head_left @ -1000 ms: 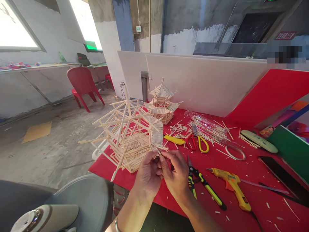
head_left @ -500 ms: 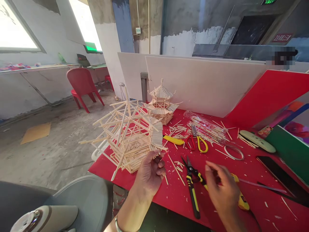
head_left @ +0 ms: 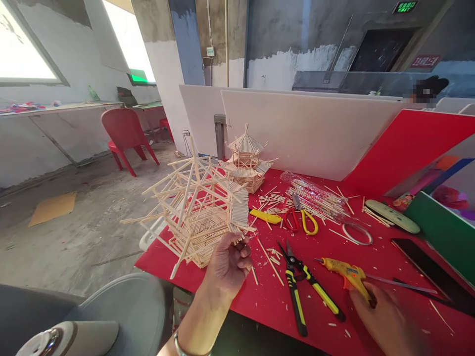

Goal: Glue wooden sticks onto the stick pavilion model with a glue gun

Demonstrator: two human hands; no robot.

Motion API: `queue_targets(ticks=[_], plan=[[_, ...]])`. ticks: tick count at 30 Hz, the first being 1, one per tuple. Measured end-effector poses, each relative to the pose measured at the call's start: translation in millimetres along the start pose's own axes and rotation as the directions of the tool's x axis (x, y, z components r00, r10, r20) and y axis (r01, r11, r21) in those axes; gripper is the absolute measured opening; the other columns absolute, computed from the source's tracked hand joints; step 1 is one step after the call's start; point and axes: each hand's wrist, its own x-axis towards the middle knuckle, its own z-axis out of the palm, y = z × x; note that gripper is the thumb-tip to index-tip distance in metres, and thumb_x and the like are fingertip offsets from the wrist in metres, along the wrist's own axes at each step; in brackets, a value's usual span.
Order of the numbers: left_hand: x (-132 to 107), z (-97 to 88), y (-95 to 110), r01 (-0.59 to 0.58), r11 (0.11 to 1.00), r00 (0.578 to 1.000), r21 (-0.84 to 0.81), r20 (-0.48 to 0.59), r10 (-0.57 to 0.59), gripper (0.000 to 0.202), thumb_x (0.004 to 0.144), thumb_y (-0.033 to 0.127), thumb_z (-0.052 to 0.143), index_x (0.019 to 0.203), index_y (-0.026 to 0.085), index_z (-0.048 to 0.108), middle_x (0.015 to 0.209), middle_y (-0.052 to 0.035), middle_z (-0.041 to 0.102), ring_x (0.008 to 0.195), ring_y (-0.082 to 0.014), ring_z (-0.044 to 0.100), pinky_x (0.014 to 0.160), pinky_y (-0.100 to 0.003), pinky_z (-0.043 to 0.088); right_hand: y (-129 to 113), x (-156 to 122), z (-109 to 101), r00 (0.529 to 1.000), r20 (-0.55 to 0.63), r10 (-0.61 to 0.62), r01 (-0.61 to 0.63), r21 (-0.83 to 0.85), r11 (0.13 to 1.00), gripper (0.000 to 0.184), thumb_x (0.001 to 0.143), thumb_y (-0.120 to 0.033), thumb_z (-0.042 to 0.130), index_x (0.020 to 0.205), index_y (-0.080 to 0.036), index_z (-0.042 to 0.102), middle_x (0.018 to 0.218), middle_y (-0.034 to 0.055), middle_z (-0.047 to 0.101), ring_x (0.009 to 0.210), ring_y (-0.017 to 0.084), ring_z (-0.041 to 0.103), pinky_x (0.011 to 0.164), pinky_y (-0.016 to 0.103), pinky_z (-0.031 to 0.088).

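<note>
My left hand (head_left: 229,264) is closed at the near right edge of a pavilion model (head_left: 202,212) built of thin wooden sticks. Short pale stick ends (head_left: 238,241) show between its thumb and fingers; the curled fingers partly hide them. Over on the right, my right hand (head_left: 382,309), slightly blurred, is wrapped round the handle of a yellow hot glue gun (head_left: 343,271). The gun lies low over the red tabletop, nozzle to the left, a clear glue stick (head_left: 401,284) coming out behind. Between my hands lie yellow-and-black pruning shears (head_left: 297,277), blades apart.
A finished-looking smaller pavilion (head_left: 247,160) stands behind. Red-and-yellow-handled pliers (head_left: 302,220), a yellow cutter (head_left: 265,216), loose sticks (head_left: 276,201), a bag of sticks (head_left: 315,195), a tape roll (head_left: 356,233) and a phone (head_left: 423,264) lie around. White boards (head_left: 308,131) line the back.
My right hand has moved right and down, from above the shears' handle onto the glue gun, whose body now shows. My left hand stays at the model's edge.
</note>
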Motion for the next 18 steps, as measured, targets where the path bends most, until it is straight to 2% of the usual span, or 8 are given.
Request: queue_targets(ticks=[3, 6, 11, 15, 18], plan=[[1, -0.2, 1, 0.009, 1.0, 1.0, -0.012, -0.008, -0.009, 0.013, 0.072, 0.01, 0.065, 0.078, 0.016, 0.055, 0.066, 0.0005, 0.056, 0.047, -0.0067, 0.04, 0.037, -0.015, 0.026, 1, 7, 1, 0.998, 0.062, 0.004, -0.006, 0.028, 1.0, 0.058, 0.082, -0.063, 0.04, 0.112, -0.017, 0.059, 0.112, 0.0165, 0.065, 0.103, 0.036, 0.064, 0.084, 0.045, 0.051], [1, -0.2, 1, 0.016, 1.0, 1.0, -0.021, -0.011, -0.016, 0.01, 0.074, 0.011, 0.063, 0.079, 0.016, 0.055, 0.066, 0.0004, 0.056, 0.047, -0.0069, 0.04, 0.037, -0.015, 0.025, -1, 14, -6, 0.989, 0.132, 0.061, -0.069, 0.054, 0.996, 0.056, 0.081, -0.064, 0.039, 0.106, -0.019, 0.062, 0.11, 0.0166, 0.066, 0.098, 0.037, 0.066, 0.079, 0.045, 0.052], [-1, 0.4, 1, 0.027, 0.999, 1.0, -0.026, 0.008, -0.027, 0.01, 0.075, 0.012, 0.063, 0.079, 0.016, 0.055, 0.066, 0.0004, 0.055, 0.047, -0.0071, 0.04, 0.037, -0.015, 0.026, 1, 25, -18, 0.97, 0.226, 0.094, -0.144, 0.214, 0.966, 0.042, 0.069, -0.056, 0.052, 0.09, -0.024, 0.069, 0.095, 0.0126, 0.073, 0.087, 0.034, 0.07, 0.07, 0.041, 0.052], [-3, 0.6, 0, 0.033, 0.999, 0.999, -0.04, 0.016, -0.032, 0.016, 0.072, 0.009, 0.068, 0.081, 0.016, 0.056, 0.069, 0.0005, 0.057, 0.047, -0.006, 0.041, 0.037, -0.014, 0.026, 4, 27, -19, 0.963, 0.259, 0.079, -0.154, 0.284, 0.946, 0.037, 0.06, -0.049, 0.059, 0.087, -0.026, 0.07, 0.09, 0.0094, 0.075, 0.081, 0.033, 0.071, 0.068, 0.039, 0.052], [-3, -0.5, -1, 0.048, 0.998, 0.998, -0.038, 0.032, -0.047, 0.019, 0.069, 0.005, 0.071, 0.078, 0.015, 0.057, 0.069, -0.0002, 0.059, 0.046, -0.0049, 0.042, 0.037, -0.013, 0.026, 7, 27, -16, 0.956, 0.273, 0.107, -0.185, 0.278, 0.943, 0.037, 0.059, -0.049, 0.06, 0.087, -0.027, 0.069, 0.08, 0.0074, 0.074, 0.074, 0.033, 0.07, 0.066, 0.04, 0.051]])
